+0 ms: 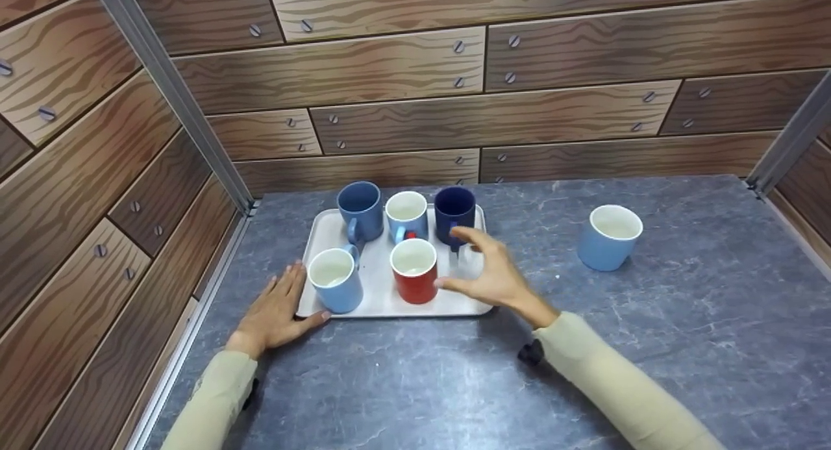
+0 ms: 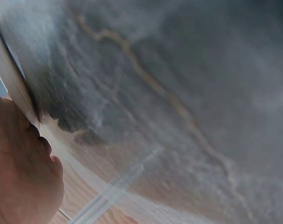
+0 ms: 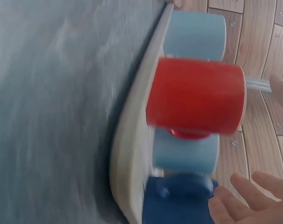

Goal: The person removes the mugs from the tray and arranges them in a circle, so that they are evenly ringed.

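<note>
A white tray (image 1: pixel 376 281) carries a mid-blue mug (image 1: pixel 363 211), a light blue mug (image 1: pixel 415 226) and a navy mug (image 1: pixel 448 213) along its back. In its front row stand another light blue mug (image 1: pixel 337 287) and a red mug (image 1: pixel 415 284). My left hand (image 1: pixel 276 313) lies against the tray's left edge, fingers straight, thumb at the front corner. Over the tray's right side, my right hand (image 1: pixel 490 275) is spread, thumb beside the red mug and fingers near the navy one; contact cannot be told. In the right wrist view the red mug (image 3: pixel 195 95) is close to the spread fingers (image 3: pixel 244 200).
One more light blue mug (image 1: pixel 607 242) stands on the grey marbled table (image 1: pixel 402 385) to the right of the tray. Wood-patterned panels (image 1: pixel 389 80) rise behind and at the sides, with metal corner posts (image 1: pixel 175 93).
</note>
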`<control>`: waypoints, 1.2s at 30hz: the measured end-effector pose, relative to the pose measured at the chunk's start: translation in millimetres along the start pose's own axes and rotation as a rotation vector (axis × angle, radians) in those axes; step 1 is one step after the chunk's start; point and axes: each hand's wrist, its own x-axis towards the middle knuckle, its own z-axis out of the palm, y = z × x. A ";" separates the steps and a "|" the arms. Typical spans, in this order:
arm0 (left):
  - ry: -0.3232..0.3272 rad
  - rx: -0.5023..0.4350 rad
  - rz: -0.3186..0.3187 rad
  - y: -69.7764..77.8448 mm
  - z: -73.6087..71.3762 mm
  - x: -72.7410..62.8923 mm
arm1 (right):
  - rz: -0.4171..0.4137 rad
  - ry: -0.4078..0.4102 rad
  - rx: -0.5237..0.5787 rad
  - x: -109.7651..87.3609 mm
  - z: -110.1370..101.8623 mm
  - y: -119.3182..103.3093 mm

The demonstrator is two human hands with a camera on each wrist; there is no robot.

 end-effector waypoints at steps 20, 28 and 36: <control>0.012 -0.004 -0.002 -1.1 1.1 1.8 | 0.121 -0.035 0.179 10.7 63.2 6.7; -0.003 -0.006 -0.011 -3.1 3.6 4.1 | 0.158 -0.009 0.240 11.9 64.9 6.1; -0.008 -0.014 -0.014 -1.8 3.2 3.4 | 0.189 0.009 0.246 11.3 58.9 2.0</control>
